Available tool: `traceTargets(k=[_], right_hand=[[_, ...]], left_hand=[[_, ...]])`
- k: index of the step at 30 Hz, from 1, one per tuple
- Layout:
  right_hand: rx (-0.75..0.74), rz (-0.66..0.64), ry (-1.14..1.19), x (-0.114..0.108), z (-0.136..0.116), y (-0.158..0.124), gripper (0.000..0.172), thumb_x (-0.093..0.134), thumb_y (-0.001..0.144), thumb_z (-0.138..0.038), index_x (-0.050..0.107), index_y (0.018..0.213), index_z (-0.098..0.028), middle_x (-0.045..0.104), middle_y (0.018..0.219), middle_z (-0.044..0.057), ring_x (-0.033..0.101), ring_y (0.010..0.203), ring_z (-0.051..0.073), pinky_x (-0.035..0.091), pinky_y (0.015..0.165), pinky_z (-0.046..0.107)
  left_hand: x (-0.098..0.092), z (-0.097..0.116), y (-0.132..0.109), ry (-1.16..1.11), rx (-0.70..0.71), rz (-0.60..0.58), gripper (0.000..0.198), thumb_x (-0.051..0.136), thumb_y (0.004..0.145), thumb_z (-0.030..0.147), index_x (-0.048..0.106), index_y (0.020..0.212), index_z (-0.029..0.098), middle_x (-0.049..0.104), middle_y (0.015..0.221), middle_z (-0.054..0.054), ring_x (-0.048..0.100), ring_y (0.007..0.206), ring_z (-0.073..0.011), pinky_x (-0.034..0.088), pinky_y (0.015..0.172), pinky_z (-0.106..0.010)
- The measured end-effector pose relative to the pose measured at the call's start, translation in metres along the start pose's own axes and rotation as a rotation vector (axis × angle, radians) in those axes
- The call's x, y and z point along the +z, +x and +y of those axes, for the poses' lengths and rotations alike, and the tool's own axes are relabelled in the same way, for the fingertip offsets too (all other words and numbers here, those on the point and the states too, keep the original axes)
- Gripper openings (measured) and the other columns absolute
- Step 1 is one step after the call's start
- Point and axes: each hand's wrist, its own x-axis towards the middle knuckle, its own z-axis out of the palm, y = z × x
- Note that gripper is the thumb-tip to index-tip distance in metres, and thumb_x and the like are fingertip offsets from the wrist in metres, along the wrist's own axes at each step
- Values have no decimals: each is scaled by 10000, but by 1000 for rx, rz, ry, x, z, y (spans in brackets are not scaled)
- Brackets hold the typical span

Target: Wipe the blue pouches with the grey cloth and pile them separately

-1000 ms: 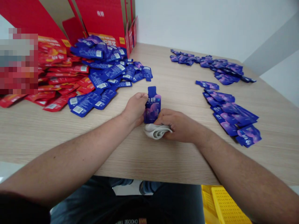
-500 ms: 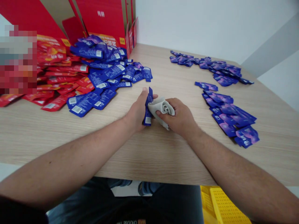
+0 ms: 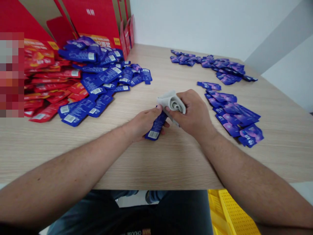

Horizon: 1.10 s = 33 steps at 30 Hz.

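Pinching a blue pouch (image 3: 158, 126) at the frame's centre, the left hand (image 3: 145, 120) is holding it tilted; the right hand (image 3: 194, 112) is gripping a folded pale cloth (image 3: 168, 99) over its upper end. A pile of blue pouches (image 3: 107, 75) is lying at upper left.

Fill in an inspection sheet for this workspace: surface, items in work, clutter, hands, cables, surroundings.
Surface: wood-grain table, pouches lying at left and right.
Items in work: blue pouch, barcode toward the camera; rolled pale cloth overlapping its upper end.
Clutter: piled red pouches and barcoded blue pouches at left; overlapping purple-patterned pouches at right.
Hands: left hand grips the blue pouch; right hand grips the cloth.
Cables: nothing seen.
Surroundings: red boxes at far left; white wall behind; yellow crate lower right.
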Motion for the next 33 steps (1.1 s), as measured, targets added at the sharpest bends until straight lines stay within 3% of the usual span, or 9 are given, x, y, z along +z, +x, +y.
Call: traceTargets(k=[3,6,10,14,18,20,26,29,33], right_hand=[[131,75,-52,-3,7,4,103,661,841,-308,658,893,-219,680,872,60,597,910,271,458,809,403],[137,50,-35,-2,4,3,107,659,854,-312,650,910,-221,676,906,69,587,947,279,452,847,414],[6,-128,53,13,-13,-5,163,675,875,-341,665,975,-213,676,928,69,578,959,266,461,887,402],[-145,-336,205,25,-22,-12,199,703,823,-261,688,1011,-195,664,989,70,587,1007,244,474,909,368],[-278,-619,373,19,-19,-14,196,702,796,-188,717,991,-210,662,961,43,614,922,201,495,834,326],[-288,-678,436,13,-15,-13,178,693,805,-174,719,975,-220,684,967,34,628,910,188,499,823,316],[-128,-557,356,1,2,-3,92,723,813,-234,715,899,-202,674,826,15,628,783,178,477,713,303],[-1,-450,284,3,13,-2,143,725,781,-223,735,924,-215,668,833,17,630,746,185,480,674,309],[-12,-473,261,9,21,-3,221,682,762,-156,750,964,-215,677,882,40,648,799,198,504,725,331]], left_hand=[[3,1,-1,-49,40,-50,453,562,963,533,713,1147,148,768,911,-111,682,637,-169,532,523,-260],[8,0,4,-200,52,10,391,563,974,478,709,1120,145,765,947,-120,707,732,-198,583,613,-310],[7,0,17,-441,103,134,344,526,992,438,707,1027,147,739,840,-83,711,745,-204,604,710,-342],[-5,5,23,-524,87,133,342,434,1028,383,691,1047,158,735,852,-72,719,783,-199,606,774,-356],[-15,12,25,-554,122,152,321,439,1027,379,675,1068,166,731,879,-65,715,795,-177,607,793,-347],[-19,15,25,-572,138,109,335,434,1025,403,674,1093,179,734,920,-68,724,829,-192,616,798,-379],[-27,25,13,-445,90,195,284,526,974,389,662,1154,216,706,945,-61,697,707,-185,600,588,-341],[-31,35,4,-198,153,275,259,581,949,347,671,1157,222,685,981,-61,664,680,-154,562,531,-280],[-43,57,-4,166,299,316,260,606,924,294,688,1161,223,674,1045,-72,654,745,-143,521,537,-228]])
